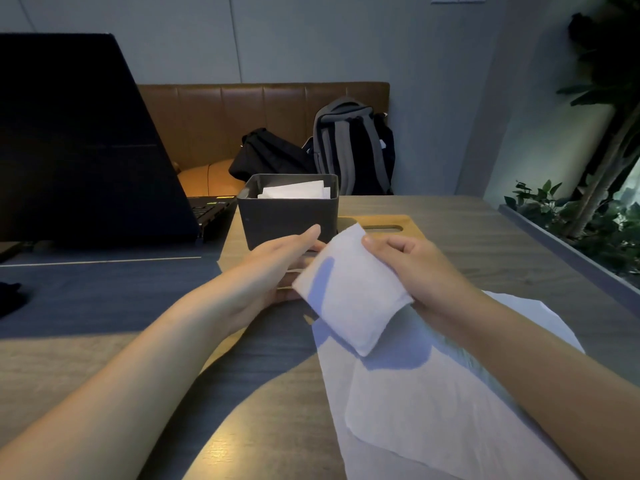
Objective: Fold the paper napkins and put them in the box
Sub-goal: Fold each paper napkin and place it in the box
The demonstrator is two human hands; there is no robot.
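A café-like seating spot: a brown padded bench (263, 123), wooden table (485, 237), laptop (86, 150) and potted plants (595, 216).

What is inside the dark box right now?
The box holds white folded napkins, their top edges showing above the rim. Its walls hide how many there are and whatever lies deeper.

Two hands are in view, the left hand (277, 268) and the right hand (415, 271). One folded napkin (349, 289) is held up. One box (289, 209) stands on one wooden board (381, 225). Flat napkins (433, 393) lie stacked; their number cannot be told. One laptop (79, 143), two bags: a black bag (266, 157) and a grey backpack (349, 143).
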